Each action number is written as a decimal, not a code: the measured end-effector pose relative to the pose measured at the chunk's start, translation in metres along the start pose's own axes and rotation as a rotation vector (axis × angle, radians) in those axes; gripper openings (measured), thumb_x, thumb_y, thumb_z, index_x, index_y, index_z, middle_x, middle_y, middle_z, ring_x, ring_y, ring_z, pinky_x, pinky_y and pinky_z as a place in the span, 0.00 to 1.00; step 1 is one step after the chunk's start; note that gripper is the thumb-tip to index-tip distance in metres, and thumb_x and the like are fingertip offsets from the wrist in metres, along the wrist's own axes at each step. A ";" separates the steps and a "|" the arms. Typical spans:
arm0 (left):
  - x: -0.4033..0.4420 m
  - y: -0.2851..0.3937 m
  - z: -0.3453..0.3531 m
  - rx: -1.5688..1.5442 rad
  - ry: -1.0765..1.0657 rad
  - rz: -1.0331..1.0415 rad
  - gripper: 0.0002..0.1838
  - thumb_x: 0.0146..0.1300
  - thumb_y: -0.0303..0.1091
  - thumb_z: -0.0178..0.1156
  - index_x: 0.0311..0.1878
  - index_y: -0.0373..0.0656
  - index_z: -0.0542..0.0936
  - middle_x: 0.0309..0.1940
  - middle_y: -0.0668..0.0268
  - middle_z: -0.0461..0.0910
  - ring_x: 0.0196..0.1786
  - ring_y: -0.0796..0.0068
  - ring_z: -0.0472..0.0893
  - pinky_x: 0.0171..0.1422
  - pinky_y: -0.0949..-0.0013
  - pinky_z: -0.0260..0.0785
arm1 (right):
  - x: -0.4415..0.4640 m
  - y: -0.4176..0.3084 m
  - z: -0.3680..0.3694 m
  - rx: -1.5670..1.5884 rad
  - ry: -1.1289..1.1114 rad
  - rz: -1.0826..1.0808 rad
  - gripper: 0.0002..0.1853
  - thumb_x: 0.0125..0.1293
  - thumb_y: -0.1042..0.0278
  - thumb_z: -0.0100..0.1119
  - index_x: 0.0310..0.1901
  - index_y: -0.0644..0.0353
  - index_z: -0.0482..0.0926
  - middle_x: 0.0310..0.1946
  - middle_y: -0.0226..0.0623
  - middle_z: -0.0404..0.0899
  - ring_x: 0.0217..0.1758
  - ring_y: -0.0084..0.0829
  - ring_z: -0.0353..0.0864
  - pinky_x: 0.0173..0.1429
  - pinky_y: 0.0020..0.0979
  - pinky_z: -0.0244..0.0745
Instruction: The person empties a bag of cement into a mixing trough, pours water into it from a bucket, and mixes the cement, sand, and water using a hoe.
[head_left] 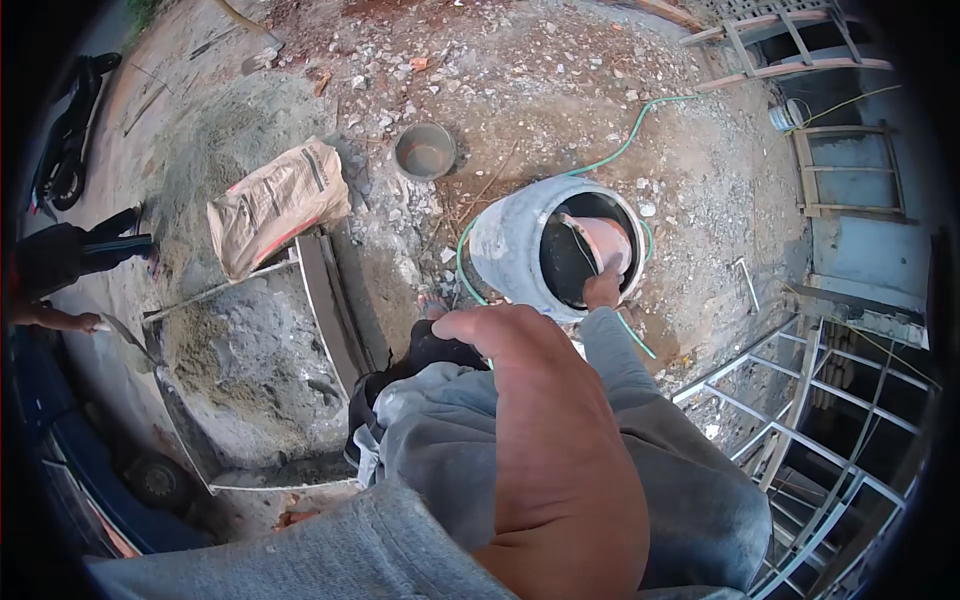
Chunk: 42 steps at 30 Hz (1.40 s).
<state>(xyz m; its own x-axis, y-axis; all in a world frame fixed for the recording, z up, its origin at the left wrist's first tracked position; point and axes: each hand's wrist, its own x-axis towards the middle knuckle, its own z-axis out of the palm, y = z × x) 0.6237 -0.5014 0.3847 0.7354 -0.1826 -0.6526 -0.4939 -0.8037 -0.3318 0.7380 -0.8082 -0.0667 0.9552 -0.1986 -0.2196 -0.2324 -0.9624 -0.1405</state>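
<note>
My right hand (602,290) reaches over the rim of a pale, upright drum (505,245) and grips a pinkish bucket (603,240). The bucket is tilted inside the drum's mouth, over dark contents that look like water; a thin wire handle shows along it. My left forearm is bare and crosses the middle of the view. At its end, my left hand (468,325) is bent down near my knee, with its fingers mostly hidden.
A mixing box (328,305) with grey mortar and sand stands at left, a paper sack (280,200) on its edge. A co-worker's hand (88,322) holds a trowel there. A round tub (424,152), green hose (630,135) and metal frames (800,430) lie around.
</note>
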 end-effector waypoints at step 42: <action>-0.026 0.602 0.436 -3.064 0.464 -2.563 0.09 0.59 0.34 0.53 0.43 0.47 0.74 0.32 0.65 0.79 0.30 0.73 0.77 0.30 0.66 0.67 | -0.048 -0.101 -0.098 1.205 -0.532 -0.035 0.09 0.53 0.76 0.43 0.30 0.73 0.71 0.36 0.45 0.73 0.39 0.40 0.79 0.50 0.35 0.80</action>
<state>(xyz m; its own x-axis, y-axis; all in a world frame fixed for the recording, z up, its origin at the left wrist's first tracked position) 0.1046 -0.7334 -0.0952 -0.3515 0.1644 -0.9216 -0.3796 0.8749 0.3008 0.7334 -0.7194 0.0524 0.8399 0.1857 -0.5100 -0.4904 -0.1430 -0.8597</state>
